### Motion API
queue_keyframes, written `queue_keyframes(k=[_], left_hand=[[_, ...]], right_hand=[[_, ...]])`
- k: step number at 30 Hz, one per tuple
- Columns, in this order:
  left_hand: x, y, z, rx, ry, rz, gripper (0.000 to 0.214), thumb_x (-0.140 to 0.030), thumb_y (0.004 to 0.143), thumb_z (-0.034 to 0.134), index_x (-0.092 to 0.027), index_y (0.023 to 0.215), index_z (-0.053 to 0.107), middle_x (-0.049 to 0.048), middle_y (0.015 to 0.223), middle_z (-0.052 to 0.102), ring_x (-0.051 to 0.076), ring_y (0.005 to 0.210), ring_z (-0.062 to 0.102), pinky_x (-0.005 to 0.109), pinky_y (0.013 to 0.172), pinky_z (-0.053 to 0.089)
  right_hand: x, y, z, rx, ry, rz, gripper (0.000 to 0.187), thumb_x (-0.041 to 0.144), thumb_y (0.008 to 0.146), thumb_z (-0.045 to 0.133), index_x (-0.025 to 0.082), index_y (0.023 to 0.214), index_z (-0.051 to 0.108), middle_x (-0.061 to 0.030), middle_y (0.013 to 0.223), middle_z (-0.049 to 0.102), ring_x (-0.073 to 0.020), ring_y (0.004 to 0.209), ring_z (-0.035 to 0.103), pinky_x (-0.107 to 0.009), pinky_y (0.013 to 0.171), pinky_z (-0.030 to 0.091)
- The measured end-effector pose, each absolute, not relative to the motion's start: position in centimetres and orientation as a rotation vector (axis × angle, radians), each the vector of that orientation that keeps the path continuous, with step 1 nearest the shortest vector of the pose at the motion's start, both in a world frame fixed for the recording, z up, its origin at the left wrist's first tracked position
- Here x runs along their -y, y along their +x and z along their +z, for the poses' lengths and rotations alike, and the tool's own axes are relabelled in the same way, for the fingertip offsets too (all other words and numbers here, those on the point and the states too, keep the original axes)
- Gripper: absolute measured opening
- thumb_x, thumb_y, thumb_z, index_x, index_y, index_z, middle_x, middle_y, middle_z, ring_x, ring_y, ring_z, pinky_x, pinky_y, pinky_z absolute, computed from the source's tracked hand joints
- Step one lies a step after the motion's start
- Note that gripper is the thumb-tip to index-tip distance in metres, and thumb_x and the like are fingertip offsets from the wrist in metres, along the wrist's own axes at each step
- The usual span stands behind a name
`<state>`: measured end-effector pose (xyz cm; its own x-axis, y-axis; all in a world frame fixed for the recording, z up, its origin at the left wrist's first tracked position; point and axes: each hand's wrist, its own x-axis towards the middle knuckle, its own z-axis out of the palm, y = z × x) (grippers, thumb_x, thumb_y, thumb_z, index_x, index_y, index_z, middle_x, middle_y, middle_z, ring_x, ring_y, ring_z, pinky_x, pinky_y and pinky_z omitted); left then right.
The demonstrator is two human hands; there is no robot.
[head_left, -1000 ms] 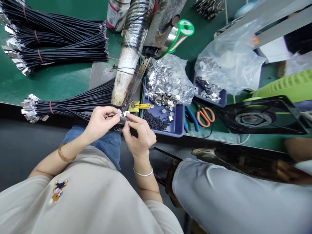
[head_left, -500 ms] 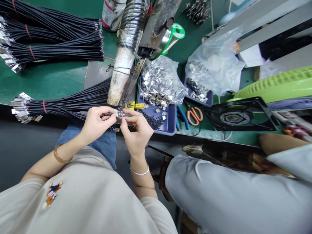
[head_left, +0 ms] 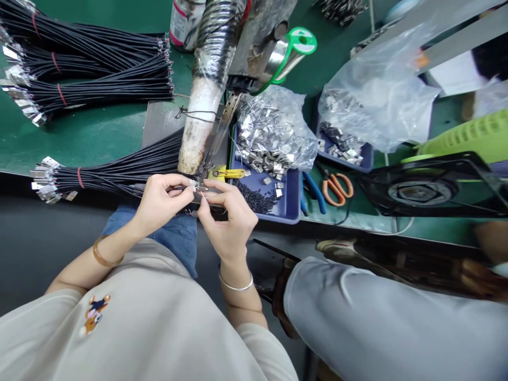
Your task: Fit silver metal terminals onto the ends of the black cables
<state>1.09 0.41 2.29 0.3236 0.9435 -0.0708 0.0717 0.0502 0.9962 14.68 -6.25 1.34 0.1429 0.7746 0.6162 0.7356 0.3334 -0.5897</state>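
My left hand (head_left: 165, 202) is closed in a pinch at the front edge of the bench. A tiny pale piece shows at its fingertips, too small to name. Close beside it my right hand (head_left: 230, 214) pinches what looks like a thin wire between thumb and forefinger. The fingertips of both hands nearly meet below the metal tip of a soldering iron (head_left: 222, 132). Behind my left hand lies a bundle of black cables (head_left: 115, 164), tied with a red band, with silver connectors (head_left: 46, 180) at its left end. A yellow tool (head_left: 226, 173) sits just beyond my right hand.
A blue tray (head_left: 291, 203) holds small black pieces and a bag of metal shells (head_left: 265, 127). Beyond stand a wrapped duct (head_left: 198, 111) and a solder spool (head_left: 301, 41). Rightward are pliers (head_left: 315, 193), orange-handled scissors (head_left: 337, 189), a fan (head_left: 420, 190) and a seated person's leg (head_left: 357, 312).
The whole view has shifted, so the bench things appear further right. Both hands keep their pinch at nearly the same place by the iron's tip.
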Motion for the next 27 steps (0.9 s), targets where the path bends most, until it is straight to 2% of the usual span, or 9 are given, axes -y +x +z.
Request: queue_keyframes(k=[5, 10, 15, 22, 27], left_hand=[[-0.1, 1.0, 2.1, -1.006, 1.349, 0.859, 0.018, -0.026, 0.07, 0.065, -0.011, 0.069, 0.074, -0.0009, 0.054, 0.058, 0.005, 0.048, 0.036, 0.018, 0.046, 0.028], [0.3, 0.8, 2.3, -0.995, 1.331, 0.914, 0.016, -0.026, 0.07, 0.067, -0.012, 0.071, 0.074, 0.0013, 0.059, 0.062, 0.006, 0.05, 0.043, 0.018, 0.047, 0.032], [0.2, 0.7, 2.2, -0.998, 1.357, 0.93, 0.017, -0.026, 0.073, 0.068, -0.012, 0.073, 0.076, 0.0024, 0.061, 0.066, 0.007, 0.05, 0.045, 0.019, 0.048, 0.036], [0.1, 0.9, 1.6, -1.047, 1.392, 0.946, 0.019, -0.027, 0.074, 0.068, -0.011, 0.077, 0.078, 0.0052, 0.072, 0.074, 0.009, 0.055, 0.054, 0.019, 0.053, 0.042], [0.1, 1.0, 1.8, -1.071, 1.437, 0.995, 0.018, -0.025, 0.075, 0.066, -0.014, 0.077, 0.079, 0.0046, 0.072, 0.074, 0.008, 0.053, 0.051, 0.02, 0.052, 0.04]], right_hand=[[6.5, 14.5, 1.2, 1.564, -1.419, 0.049, 0.014, 0.011, 0.088, 0.064, 0.023, 0.083, 0.06, -0.0038, 0.096, 0.078, -0.0169, 0.09, 0.076, -0.029, 0.076, 0.063], [6.6, 14.3, 1.0, 1.355, -1.448, 0.274, 0.011, 0.014, 0.09, 0.065, 0.022, 0.082, 0.063, -0.0023, 0.092, 0.076, -0.0138, 0.077, 0.075, -0.025, 0.065, 0.063], [6.3, 14.5, 1.0, 1.489, -1.407, 0.122, 0.014, 0.012, 0.089, 0.067, 0.022, 0.08, 0.065, -0.0013, 0.091, 0.077, -0.0153, 0.084, 0.075, -0.028, 0.074, 0.063], [5.8, 14.5, 0.6, 1.533, -1.425, 0.041, 0.014, 0.013, 0.09, 0.066, 0.023, 0.081, 0.062, -0.0019, 0.091, 0.076, -0.0152, 0.085, 0.074, -0.026, 0.068, 0.06], [5.6, 14.5, 0.8, 1.523, -1.403, 0.03, 0.014, 0.012, 0.088, 0.068, 0.023, 0.081, 0.065, -0.0013, 0.091, 0.076, -0.016, 0.086, 0.074, -0.029, 0.075, 0.06]])
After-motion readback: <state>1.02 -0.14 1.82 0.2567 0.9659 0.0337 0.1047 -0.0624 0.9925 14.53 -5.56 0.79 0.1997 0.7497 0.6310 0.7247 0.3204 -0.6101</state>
